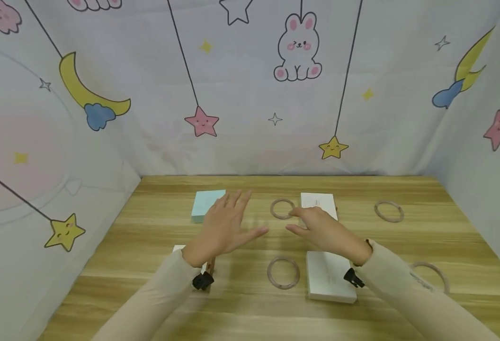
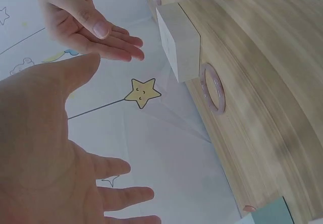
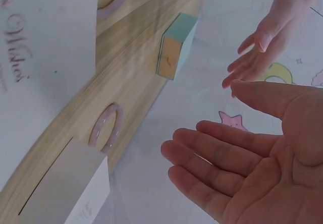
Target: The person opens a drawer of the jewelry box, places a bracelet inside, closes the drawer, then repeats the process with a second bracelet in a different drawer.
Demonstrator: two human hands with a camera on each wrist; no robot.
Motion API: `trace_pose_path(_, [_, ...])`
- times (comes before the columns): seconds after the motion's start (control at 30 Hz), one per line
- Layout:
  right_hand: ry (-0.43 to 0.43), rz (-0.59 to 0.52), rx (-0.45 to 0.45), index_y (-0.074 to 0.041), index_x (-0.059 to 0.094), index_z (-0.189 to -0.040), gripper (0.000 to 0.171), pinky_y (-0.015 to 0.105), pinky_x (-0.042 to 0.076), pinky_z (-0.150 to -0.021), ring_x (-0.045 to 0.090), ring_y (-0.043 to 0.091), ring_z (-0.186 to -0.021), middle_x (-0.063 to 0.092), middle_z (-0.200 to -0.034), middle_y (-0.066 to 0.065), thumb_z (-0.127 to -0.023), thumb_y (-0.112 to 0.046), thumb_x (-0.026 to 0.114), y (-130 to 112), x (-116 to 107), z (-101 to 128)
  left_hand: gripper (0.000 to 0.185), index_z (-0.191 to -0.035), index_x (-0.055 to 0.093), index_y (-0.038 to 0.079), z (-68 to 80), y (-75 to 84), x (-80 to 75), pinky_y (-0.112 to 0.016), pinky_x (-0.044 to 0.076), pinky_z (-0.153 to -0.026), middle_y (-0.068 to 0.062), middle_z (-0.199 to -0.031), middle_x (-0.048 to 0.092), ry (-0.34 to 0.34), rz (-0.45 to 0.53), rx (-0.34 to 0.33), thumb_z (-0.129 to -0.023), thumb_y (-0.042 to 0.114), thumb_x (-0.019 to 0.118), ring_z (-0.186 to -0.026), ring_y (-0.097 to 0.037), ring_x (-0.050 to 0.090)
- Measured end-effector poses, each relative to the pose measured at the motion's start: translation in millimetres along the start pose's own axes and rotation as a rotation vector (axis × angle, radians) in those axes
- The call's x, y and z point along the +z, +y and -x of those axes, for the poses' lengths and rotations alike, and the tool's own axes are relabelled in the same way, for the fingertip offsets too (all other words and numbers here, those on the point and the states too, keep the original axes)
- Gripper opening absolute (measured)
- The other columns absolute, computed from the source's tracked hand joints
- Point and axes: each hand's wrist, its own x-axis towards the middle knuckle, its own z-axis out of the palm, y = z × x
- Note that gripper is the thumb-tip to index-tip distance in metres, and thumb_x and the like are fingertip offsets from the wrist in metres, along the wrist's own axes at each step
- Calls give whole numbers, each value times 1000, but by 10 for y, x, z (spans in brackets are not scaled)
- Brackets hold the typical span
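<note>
My left hand [image 1: 222,229] hovers with fingers spread and holds nothing. It is nearest a teal box [image 1: 200,208] at the back left and partly covers it. My right hand [image 1: 324,232], also empty, is held up in front of a white box [image 1: 320,201], its fingers slightly bent. Between the hands, a pale mauve bangle [image 1: 272,209] lies farther back. A second mauve bangle [image 1: 269,273] rests closer to me, left of another white box [image 1: 328,279]. In the left wrist view the palm and fingers [image 2: 123,199] show no contact with anything.
Two more bangles lie to the right, one at the back [image 1: 388,220] and one [image 1: 445,279] partly under my right sleeve. A white box [image 1: 177,247] is mostly hidden by my left wrist. Printed cloth [image 1: 250,151] encloses the wooden table [image 1: 250,317] at back and sides.
</note>
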Motion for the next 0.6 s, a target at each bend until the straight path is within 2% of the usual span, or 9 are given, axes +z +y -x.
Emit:
trace_pose_path(0.13, [-31, -44, -11, 4, 66, -119, 31, 47, 51, -89, 64, 32, -106, 69, -114, 15, -99, -20, 65, -91, 33, -38, 100, -156, 32, 10, 67, -54, -60, -57, 30, -110, -18, -156, 35, -14, 11, 26, -86, 79, 48, -142, -43, 30])
trace_pose_path(0.27, [-73, -74, -35, 3, 67, -115, 26, 44, 52, -89, 65, 30, -105, 69, -111, 15, -99, -18, 65, -188, 91, -84, 100, -156, 33, 8, 138, -126, -94, -59, 35, -106, -19, -156, 36, -34, -1, 29, -86, 78, 50, -140, -45, 32])
trace_pose_path(0.43, [-98, -69, -124, 2, 69, -104, 18, 34, 55, -79, 68, 22, -91, 71, -98, 10, -97, -14, 67, -298, 203, -145, 98, -156, 32, 8, 222, -209, -106, -61, 42, -99, -20, -155, 36, -43, -4, 50, -87, 76, 51, -136, -48, 36])
trace_pose_path(0.6, [-135, -83, -184, 4, 68, -102, 16, 25, 54, -68, 67, 15, -78, 71, -89, 8, -96, -11, 68, -420, 319, -203, 96, -154, 36, 7, 306, -261, -107, -61, 46, -93, -20, -151, 41, -25, 17, 94, -87, 73, 56, -133, -46, 41])
